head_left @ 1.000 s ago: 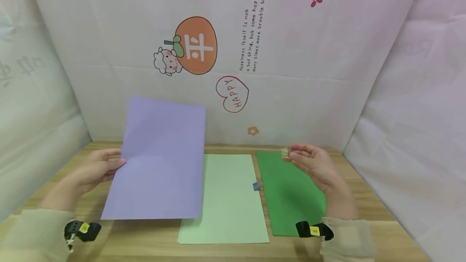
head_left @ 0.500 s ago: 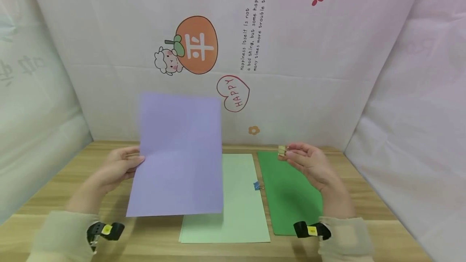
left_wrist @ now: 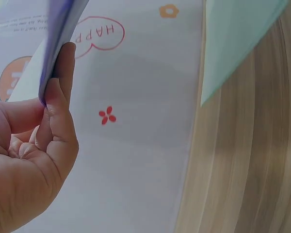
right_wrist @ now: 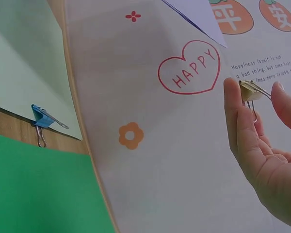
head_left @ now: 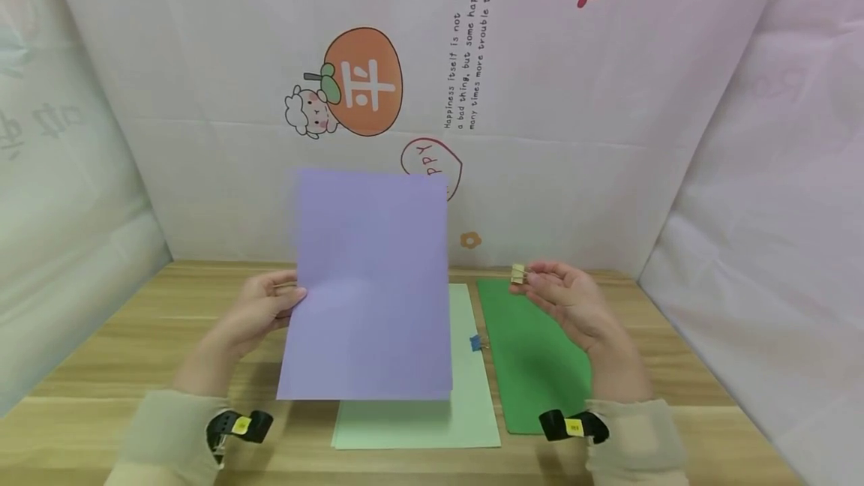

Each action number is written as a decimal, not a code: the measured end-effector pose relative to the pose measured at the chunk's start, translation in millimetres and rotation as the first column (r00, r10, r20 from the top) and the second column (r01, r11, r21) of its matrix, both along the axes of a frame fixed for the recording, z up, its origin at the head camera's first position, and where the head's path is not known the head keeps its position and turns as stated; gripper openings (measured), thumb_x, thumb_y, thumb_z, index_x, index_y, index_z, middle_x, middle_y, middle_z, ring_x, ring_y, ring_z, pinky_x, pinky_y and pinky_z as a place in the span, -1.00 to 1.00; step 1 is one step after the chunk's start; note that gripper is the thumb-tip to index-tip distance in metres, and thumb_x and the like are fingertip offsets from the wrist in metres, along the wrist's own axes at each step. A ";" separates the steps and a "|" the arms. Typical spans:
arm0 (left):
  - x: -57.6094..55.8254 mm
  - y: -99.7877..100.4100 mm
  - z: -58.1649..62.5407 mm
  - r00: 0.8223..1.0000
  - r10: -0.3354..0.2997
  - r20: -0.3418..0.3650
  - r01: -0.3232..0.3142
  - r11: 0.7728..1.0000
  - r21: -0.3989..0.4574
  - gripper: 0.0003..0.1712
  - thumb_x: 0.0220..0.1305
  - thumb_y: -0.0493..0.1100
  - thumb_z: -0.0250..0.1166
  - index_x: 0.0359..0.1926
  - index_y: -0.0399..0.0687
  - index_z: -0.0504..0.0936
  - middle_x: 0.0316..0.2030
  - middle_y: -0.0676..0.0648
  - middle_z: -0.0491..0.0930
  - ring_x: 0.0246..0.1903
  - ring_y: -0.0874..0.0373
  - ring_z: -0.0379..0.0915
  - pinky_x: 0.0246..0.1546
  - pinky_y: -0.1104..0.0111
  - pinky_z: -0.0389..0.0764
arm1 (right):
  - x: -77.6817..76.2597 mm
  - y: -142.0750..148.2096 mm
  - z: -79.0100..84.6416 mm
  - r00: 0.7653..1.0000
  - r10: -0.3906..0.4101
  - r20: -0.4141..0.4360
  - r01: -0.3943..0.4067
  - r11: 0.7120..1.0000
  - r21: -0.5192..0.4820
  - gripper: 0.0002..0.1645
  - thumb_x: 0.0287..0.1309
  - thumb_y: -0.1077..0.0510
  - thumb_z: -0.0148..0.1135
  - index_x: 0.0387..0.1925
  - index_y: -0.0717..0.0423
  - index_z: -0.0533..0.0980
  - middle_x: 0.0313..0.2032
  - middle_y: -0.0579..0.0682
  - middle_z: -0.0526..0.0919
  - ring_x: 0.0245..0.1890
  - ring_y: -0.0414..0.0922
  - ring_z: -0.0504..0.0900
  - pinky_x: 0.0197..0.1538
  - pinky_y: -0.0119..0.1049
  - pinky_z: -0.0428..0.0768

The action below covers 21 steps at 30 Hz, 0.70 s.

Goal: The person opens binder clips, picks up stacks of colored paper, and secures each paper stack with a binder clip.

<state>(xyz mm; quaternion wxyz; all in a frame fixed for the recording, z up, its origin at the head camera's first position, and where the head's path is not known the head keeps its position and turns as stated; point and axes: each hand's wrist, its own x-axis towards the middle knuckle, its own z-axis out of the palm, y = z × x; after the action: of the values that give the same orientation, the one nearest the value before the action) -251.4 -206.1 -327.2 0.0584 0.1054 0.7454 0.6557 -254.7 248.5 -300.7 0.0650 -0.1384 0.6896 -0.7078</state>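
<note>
My left hand point(head_left: 263, 306) pinches the left edge of a purple paper sheet point(head_left: 371, 287) between thumb and fingers, holding it raised and tilted above the table. In the left wrist view the purple sheet point(left_wrist: 60, 39) is seen nearly edge-on above the thumb. Over at the right, my right hand point(head_left: 570, 295) holds a yellowish binder clip point(right_wrist: 250, 91) by its wire handles. Beneath the purple sheet lie pale green sheets point(head_left: 466, 418), partly covered from view. A blue binder clip point(head_left: 475, 343) grips their right edge.
A dark green sheet point(head_left: 533, 366) lies on the wooden table point(head_left: 121, 366), right of the pale green sheets. White printed cloth point(head_left: 540, 133) rises behind the table's back edge and along both sides.
My left hand has carried the purple sheet rightward, over the pale green sheets. The right hand has shifted slightly left with the yellowish clip.
</note>
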 end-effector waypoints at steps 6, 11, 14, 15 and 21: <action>0.4 15.7 -1.0 1.000 0.019 0.008 -0.020 0.999 0.025 -0.43 0.48 -0.32 0.08 0.40 -0.50 0.20 -0.27 0.20 0.73 -0.31 0.34 0.67 -0.24 0.45 0.69 | -1.0 -4.9 -0.4 1.000 -0.001 0.024 0.002 0.999 -0.040 -0.63 0.42 0.18 0.13 0.15 0.21 0.30 -0.12 -0.21 0.67 -0.04 -0.28 0.71 0.13 -0.54 0.56; 0.1 27.6 -0.6 1.000 0.022 0.008 -0.023 0.999 0.036 -0.45 0.47 -0.33 0.08 0.39 -0.48 0.23 -0.28 0.19 0.74 -0.33 0.34 0.67 -0.27 0.45 0.69 | -1.1 -7.9 0.1 1.000 0.003 0.031 -0.001 0.998 -0.062 -0.71 0.42 0.19 0.14 0.11 0.12 0.39 -0.12 -0.22 0.69 -0.05 -0.28 0.71 0.13 -0.54 0.56; -1.2 34.0 -0.7 1.000 0.011 0.001 -0.011 0.999 0.045 -0.46 0.48 -0.33 0.08 0.39 -0.47 0.24 -0.28 0.18 0.74 -0.34 0.34 0.67 -0.27 0.45 0.69 | -0.2 -9.5 0.9 0.999 0.014 0.033 -0.012 0.997 -0.081 -0.75 0.41 0.21 0.14 0.07 0.10 0.43 -0.14 -0.21 0.71 -0.05 -0.27 0.71 0.12 -0.54 0.57; -1.6 36.1 -0.5 1.000 0.008 -0.001 -0.008 0.999 0.049 -0.46 0.48 -0.33 0.07 0.39 -0.47 0.24 -0.28 0.18 0.74 -0.34 0.34 0.67 -0.27 0.45 0.68 | 0.0 -9.5 1.0 0.999 0.020 0.032 -0.017 0.996 -0.087 -0.76 0.41 0.22 0.13 0.06 0.11 0.44 -0.15 -0.20 0.71 -0.05 -0.27 0.72 0.11 -0.54 0.57; -1.7 46.8 3.1 1.000 0.009 -0.010 -0.008 0.998 0.069 -0.46 0.48 -0.34 0.06 0.39 -0.48 0.23 -0.30 0.19 0.74 -0.36 0.35 0.66 -0.26 0.47 0.68 | 0.6 -12.2 2.6 0.999 0.031 0.026 -0.028 0.995 -0.100 -0.78 0.43 0.24 0.10 0.04 0.18 0.41 -0.16 -0.15 0.72 -0.09 -0.25 0.73 0.08 -0.53 0.60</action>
<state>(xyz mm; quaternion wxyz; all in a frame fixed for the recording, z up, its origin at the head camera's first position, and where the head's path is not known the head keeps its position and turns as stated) -253.1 -159.3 -324.1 0.0482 0.1076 0.7229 0.6808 -254.1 236.2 -298.0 0.0780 -0.1420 0.6505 -0.7420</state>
